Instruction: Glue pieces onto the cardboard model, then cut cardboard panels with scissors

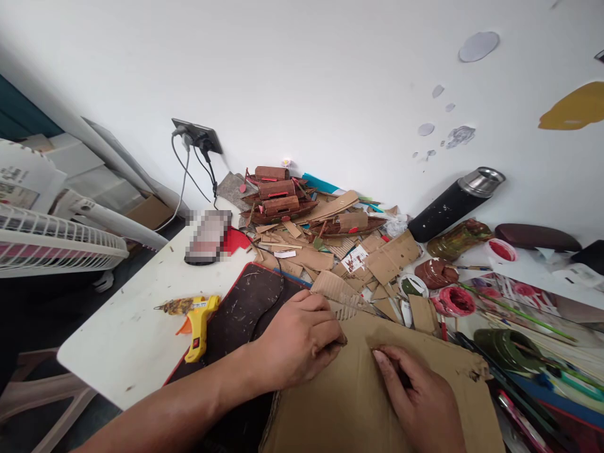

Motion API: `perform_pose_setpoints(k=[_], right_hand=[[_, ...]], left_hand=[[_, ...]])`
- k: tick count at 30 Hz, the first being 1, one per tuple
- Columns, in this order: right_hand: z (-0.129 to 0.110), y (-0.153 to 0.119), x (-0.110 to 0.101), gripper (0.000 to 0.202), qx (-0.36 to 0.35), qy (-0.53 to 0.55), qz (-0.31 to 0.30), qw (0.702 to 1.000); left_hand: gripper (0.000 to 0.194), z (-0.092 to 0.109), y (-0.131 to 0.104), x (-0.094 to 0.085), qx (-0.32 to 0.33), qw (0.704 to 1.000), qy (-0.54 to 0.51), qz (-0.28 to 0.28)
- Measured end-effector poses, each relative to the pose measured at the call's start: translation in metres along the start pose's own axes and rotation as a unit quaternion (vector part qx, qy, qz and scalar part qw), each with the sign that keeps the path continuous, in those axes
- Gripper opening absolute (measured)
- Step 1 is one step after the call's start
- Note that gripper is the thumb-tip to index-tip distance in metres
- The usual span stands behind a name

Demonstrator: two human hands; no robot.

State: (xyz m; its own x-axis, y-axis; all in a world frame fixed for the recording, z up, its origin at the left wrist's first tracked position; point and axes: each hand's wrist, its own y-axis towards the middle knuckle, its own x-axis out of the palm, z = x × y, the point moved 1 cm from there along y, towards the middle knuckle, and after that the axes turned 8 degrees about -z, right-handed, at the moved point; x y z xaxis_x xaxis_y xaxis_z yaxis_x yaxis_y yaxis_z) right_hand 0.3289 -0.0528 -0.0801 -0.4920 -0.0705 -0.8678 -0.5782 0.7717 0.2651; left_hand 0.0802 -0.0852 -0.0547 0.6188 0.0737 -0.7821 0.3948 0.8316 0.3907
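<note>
A large sheet of brown cardboard [340, 402] lies under both hands. My left hand [304, 340] is closed above its left part, fingers curled in and a tiny dark edge at the fingertips; what it holds is too small to name. Over the right part, my right hand [419, 399] has thumb and forefinger drawn together, and anything between them cannot be made out. The hands are apart. A yellow glue gun [201, 324] rests on its side to the left, partly on a dark mat [236, 314].
Brown model boats [280, 206] and cardboard scraps [311, 258] fill the back. Paint jars [453, 302], a black flask [443, 207] and brushes crowd the right. A pixelated device [207, 236] lies on the white table [117, 340]; a fan [61, 245] stands left.
</note>
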Motion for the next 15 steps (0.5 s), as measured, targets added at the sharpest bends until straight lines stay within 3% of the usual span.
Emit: perform_pose_setpoints(k=[15], right_hand=[[0.0012,-0.0033,0.0025,0.05,0.017,0.001,-0.002,1.0]], left_hand=[[0.012,-0.0027,-0.0019,0.0079,-0.007,1.0,-0.01,-0.015]])
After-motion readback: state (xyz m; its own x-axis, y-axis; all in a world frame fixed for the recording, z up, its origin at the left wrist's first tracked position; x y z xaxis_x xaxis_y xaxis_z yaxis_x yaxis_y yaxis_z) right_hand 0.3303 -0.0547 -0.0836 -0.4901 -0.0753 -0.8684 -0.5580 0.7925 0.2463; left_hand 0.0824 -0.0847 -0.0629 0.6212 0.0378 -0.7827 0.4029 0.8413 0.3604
